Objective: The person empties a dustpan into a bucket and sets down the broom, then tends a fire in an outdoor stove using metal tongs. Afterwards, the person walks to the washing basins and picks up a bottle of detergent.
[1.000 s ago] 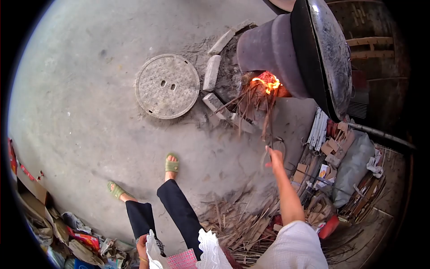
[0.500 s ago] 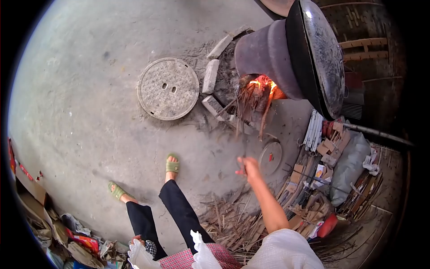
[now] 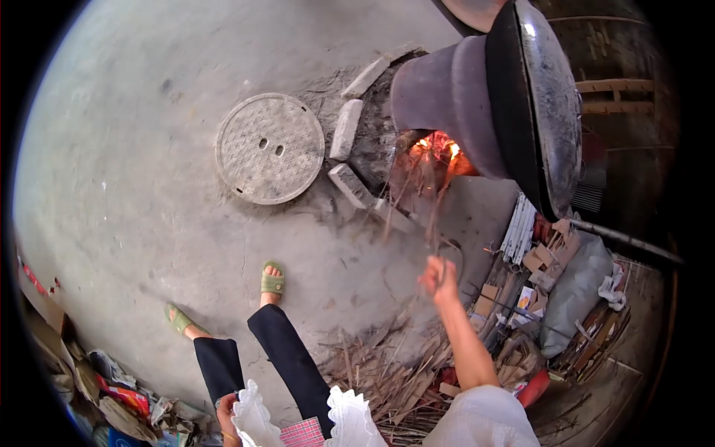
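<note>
Fire: going nicely, you've got flames and glowing orange stuff in the mouth of the round metal stove, upper right of the frame. I'd call the lighting part done.
Wok: that big black wok is sitting on top with the domed metal lid over it, so the setup looks sorted too.
Fuel: sticks reach into the opening, but their outer ends poke out below it, right of centre. Only part of that wood looks to be in the heat, so imo the feeding is maybe halfway.
Your right hand: the right hand is closed in a fist right of centre, gripping what looks like a long thin stick or tool that points up at the fire. Too blurry to say which, sorry.
Your left hand: the left hand is down at the bottom edge, left of centre, beside your dark trousers. Can't tell if it's open or holding anything.
Spare wood: there's a big loose kindling pile at bottom centre, unburnt, and cardboard scraps lie at lower right.
Hearth edge: at least 3 bricks line the ashy patch, with the round patterned cover just beside, upper left of centre.
</note>
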`<state>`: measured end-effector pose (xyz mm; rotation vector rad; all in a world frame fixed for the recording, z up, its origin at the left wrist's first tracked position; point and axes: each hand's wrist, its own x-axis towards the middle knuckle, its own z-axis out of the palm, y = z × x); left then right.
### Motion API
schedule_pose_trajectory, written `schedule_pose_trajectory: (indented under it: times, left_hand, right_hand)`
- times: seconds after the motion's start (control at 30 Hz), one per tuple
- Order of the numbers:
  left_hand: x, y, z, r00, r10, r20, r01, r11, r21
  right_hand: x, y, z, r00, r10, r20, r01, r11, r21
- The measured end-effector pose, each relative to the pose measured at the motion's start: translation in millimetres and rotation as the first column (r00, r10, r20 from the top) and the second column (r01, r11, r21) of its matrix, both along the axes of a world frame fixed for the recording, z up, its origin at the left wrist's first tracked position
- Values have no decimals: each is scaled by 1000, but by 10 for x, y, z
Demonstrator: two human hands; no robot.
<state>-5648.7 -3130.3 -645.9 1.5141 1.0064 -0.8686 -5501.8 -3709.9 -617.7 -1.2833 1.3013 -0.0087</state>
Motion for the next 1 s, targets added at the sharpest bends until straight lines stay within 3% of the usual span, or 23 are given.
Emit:
schedule_pose_trajectory:
  times: [0.03,0.07,0.1,0.17,0.2,0.27,0.3,0.37,0.43,0.47,0.53,0.57,0.77,0.87,0.93,1.0]
  left_hand:
    - [-53,33,-65,1000,6,-3,-6,1000,-3]
    - [759,-423,402,787,-617,5,603,772,198]
    - [868,-481,460,790,-614,-1,601,772,207]
    - [919,-517,489,909,-390,-149,414,885,212]
    - [841,-476,441,909,-388,-154,413,885,214]
    - [588,-270,292,991,-133,-7,133,982,131]
    - [479,-189,226,998,9,57,-13,997,74]
    - [452,-161,219,997,-73,21,71,991,111]
    - [470,-190,269,989,-145,-20,147,979,139]
    - [453,-174,283,988,-154,-29,157,977,144]
    - [413,-125,311,986,-166,-33,169,975,147]
    - [406,-106,320,985,-167,-32,170,974,148]
    - [351,32,350,984,-177,-29,179,975,131]
    - [323,108,366,986,-165,-29,167,979,119]
    - [324,144,370,986,-162,-34,165,980,115]
    - [318,186,364,987,-159,-35,162,981,104]
  right_hand:
    - [93,-120,-178,999,23,-31,-25,996,-82]
    - [236,-223,-314,998,-49,-48,43,992,-117]
    - [415,-335,-457,991,-117,-59,107,983,-152]
    - [597,-735,-869,963,-232,139,251,958,-140]
    - [731,-966,-1005,958,-232,171,257,957,-137]
    - [834,-1154,-1090,952,-233,200,263,955,-136]
    - [864,-1176,-1091,967,-220,127,245,939,-241]
    - [814,-1107,-1047,977,-209,48,213,915,-343]
    - [500,-899,-905,952,111,-285,-244,839,-486]
    - [361,-818,-830,952,110,-286,-244,838,-488]
    - [194,-663,-721,814,238,-530,-505,742,-442]
    - [234,-548,-660,814,239,-530,-505,741,-442]
    - [325,-339,-622,963,97,-250,-217,830,-513]
    - [-164,-171,-369,974,136,-183,-197,908,-370]
    - [-689,128,-181,997,43,65,-29,978,-205]
    - [-807,515,57,990,-61,-128,49,994,-96]
